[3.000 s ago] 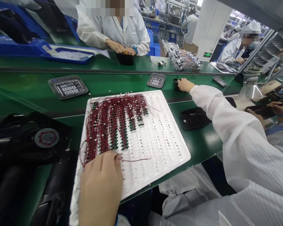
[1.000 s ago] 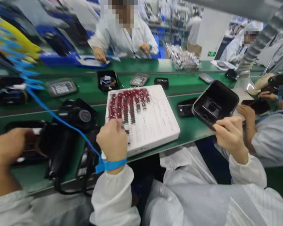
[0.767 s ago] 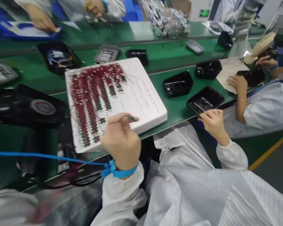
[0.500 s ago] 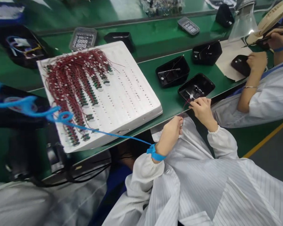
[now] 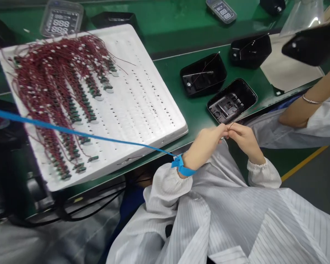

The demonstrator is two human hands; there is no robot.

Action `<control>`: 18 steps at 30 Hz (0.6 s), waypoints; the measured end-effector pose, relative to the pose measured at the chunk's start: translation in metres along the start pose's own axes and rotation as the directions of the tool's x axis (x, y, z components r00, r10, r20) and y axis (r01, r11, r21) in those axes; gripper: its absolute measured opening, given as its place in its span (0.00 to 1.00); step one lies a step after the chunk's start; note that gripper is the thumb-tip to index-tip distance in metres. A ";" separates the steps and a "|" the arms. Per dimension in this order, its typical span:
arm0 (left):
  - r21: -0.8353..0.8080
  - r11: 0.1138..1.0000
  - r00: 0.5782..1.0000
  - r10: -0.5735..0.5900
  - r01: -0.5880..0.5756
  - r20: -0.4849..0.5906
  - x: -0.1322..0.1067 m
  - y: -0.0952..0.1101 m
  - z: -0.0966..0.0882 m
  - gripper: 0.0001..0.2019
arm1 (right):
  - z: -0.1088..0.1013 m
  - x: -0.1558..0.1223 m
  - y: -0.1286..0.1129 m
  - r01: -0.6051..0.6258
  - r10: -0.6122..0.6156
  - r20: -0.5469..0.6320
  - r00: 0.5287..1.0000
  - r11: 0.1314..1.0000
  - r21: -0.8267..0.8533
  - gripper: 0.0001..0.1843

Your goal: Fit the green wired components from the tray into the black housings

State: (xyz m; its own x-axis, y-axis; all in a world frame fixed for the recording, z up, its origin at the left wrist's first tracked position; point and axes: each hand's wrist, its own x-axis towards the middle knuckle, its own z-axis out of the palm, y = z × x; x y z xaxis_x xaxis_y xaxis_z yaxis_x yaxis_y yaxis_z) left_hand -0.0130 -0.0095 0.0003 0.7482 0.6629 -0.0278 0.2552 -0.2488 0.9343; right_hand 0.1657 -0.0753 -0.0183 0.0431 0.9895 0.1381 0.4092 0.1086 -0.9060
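Observation:
At the bench edge my left hand (image 5: 207,142) and my right hand (image 5: 243,140) meet, fingertips pinched together. A thin reddish wire (image 5: 231,125) shows between them; whatever else the fingers hold is hidden. Just beyond them lies an open black plastic housing (image 5: 223,116), its moulded inside facing up. Around my left wrist is a blue wrist strap (image 5: 183,167), its cord running off to the left. To the left, a white foam board (image 5: 143,110) carries rows of small circuit boards with bundled red wires (image 5: 57,69).
Two more black housings (image 5: 203,75) (image 5: 251,51) with wires stand behind. Display panels (image 5: 62,21) (image 5: 222,11) lie farther back. On the right, a co-worker's arm (image 5: 316,95) reaches over a paper sheet (image 5: 288,77), near a dark housing (image 5: 310,46).
My left hand has moved right and up to meet my right hand. The wire no longer shows inside the near housing. The co-worker's dark housing has been raised, and the view has shifted.

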 end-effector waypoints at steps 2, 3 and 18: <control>-0.067 0.994 0.996 -0.082 0.084 0.030 0.005 0.005 -0.004 0.04 | 0.001 0.000 -0.001 -0.106 0.108 -0.004 0.994 0.980 0.171 0.21; -0.101 0.985 0.990 -0.134 0.137 0.031 0.006 0.006 -0.005 0.04 | 0.002 0.000 0.000 -0.148 0.156 -0.020 0.987 0.962 0.230 0.21; 0.319 0.944 0.936 0.036 0.083 -0.351 0.020 -0.041 0.024 0.17 | 0.005 0.036 -0.012 -0.102 0.045 -0.378 0.925 0.986 -0.131 0.01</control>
State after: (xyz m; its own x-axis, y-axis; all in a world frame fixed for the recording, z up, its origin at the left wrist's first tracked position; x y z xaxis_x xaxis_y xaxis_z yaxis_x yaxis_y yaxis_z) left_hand 0.0062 -0.0025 -0.0471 0.4941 0.8592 0.1326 0.4986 -0.4050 0.7664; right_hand 0.1574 -0.0408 -0.0050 0.4027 0.8838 0.2380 0.5190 -0.0062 -0.8548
